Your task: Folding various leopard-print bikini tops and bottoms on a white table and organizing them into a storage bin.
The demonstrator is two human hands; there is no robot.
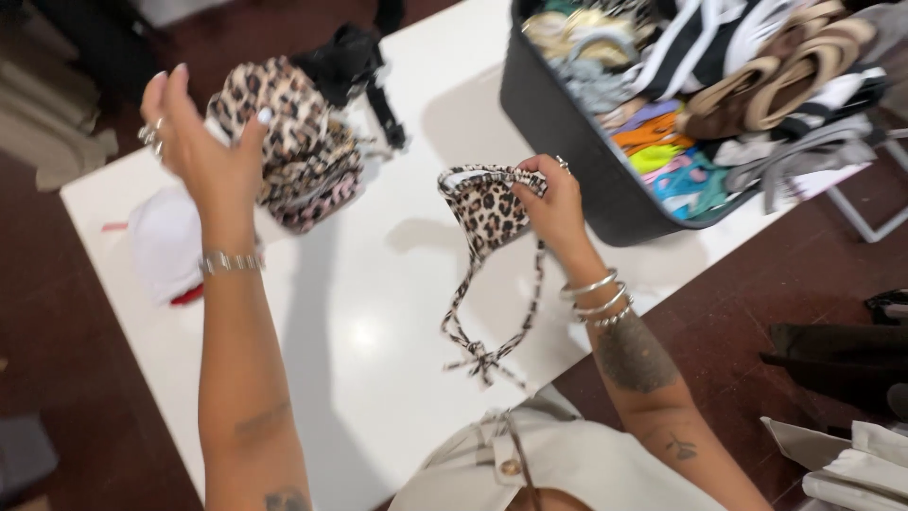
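Observation:
My right hand pinches the top edge of a small leopard-print garment, whose thin strings dangle down over the white table. My left hand is raised with fingers spread and holds nothing. It hovers just in front of a pile of leopard-print garments at the table's far left.
A dark bin full of colourful folded garments stands at the table's right corner. A black garment lies behind the leopard pile, and a white and red item lies at the left edge. Dark red floor surrounds the table.

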